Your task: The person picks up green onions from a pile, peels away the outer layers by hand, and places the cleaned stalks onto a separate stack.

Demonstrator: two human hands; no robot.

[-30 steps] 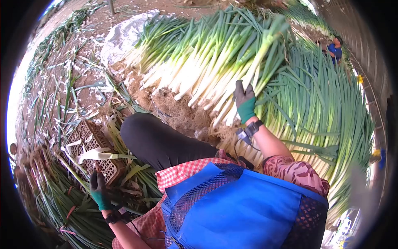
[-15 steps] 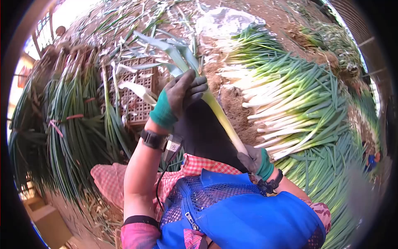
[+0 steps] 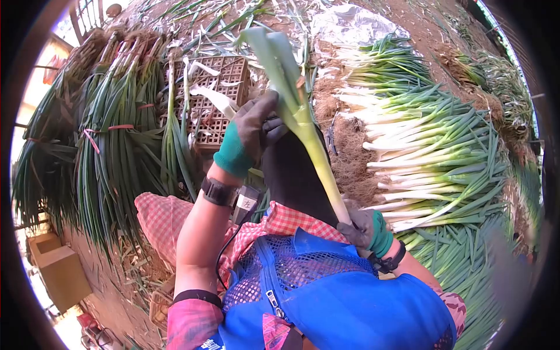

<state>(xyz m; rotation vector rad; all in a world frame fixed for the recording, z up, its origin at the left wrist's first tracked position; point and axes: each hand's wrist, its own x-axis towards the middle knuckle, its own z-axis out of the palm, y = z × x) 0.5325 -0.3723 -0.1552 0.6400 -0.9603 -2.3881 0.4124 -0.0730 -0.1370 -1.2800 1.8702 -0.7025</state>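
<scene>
**One stalk in hand, a heap already cleaned**

The person is holding a long green onion with a white stalk (image 3: 315,151) slantwise over a black-trousered knee (image 3: 291,184). The left hand (image 3: 254,125), in a dark glove with a teal cuff, is gripping it high up. Its fingers (image 3: 274,123) are curling tightly around the pale green neck, just below where the broad leaves are fanning out. The right hand (image 3: 364,228), gloved the same way, is closing its fingers around the white root end, low and close to the body.

To the right of the right-hand fingers a large pile of white-and-green onions (image 3: 431,157) is lying in rows, with a mat of brown roots and peelings (image 3: 350,151) beside it. Beyond the left-hand fingers a brown plastic lattice crate (image 3: 213,111) is sitting among loose leaves. Farther left, tied bundles of green onions with red bands (image 3: 116,140) are leaning together.

Judging from this, much of the work appears finished: many stalks look cleaned and several bundles are bound. The stalk in hand seems to be mid-way through handling. I cannot tell how many untreated onions are waiting.
</scene>
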